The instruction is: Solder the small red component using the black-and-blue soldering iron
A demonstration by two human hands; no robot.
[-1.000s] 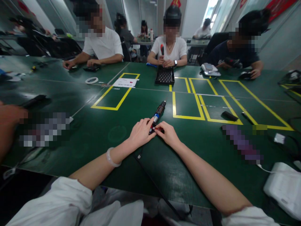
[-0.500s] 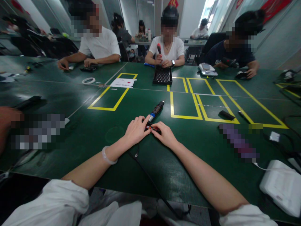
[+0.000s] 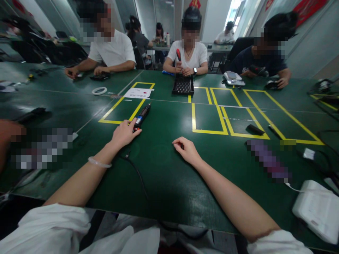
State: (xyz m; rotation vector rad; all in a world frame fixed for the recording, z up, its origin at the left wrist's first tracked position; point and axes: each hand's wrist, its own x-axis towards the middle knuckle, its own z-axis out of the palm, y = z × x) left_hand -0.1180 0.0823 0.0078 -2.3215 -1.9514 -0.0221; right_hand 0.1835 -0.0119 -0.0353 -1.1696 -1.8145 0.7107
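My left hand [image 3: 125,134] is closed over the rear part of an electric screwdriver [image 3: 142,116], a dark tool with a blue band and a thin tip. The tip points away from me and to the right, near a yellow tape outline. An orange bit shows by my thumb, and my palm hides the rest of the handle. A black cord [image 3: 137,173] trails over the table from below my wrist. My right hand [image 3: 186,151] rests on the green tabletop, fingers curled and thumb near the index finger; nothing shows in it.
Across the table, a person holds a red-handled tool over a black tray [image 3: 183,85]. Yellow tape [image 3: 210,131] marks rectangles on the tabletop. A white tape roll [image 3: 99,91] lies left, a black piece [image 3: 255,129] right. A white box [image 3: 316,211] stands at the right edge.
My left hand has moved left with the electric screwdriver, away from my right hand. The cord shifted with it. My right hand has stayed in nearly the same spot, now apart from the tool.
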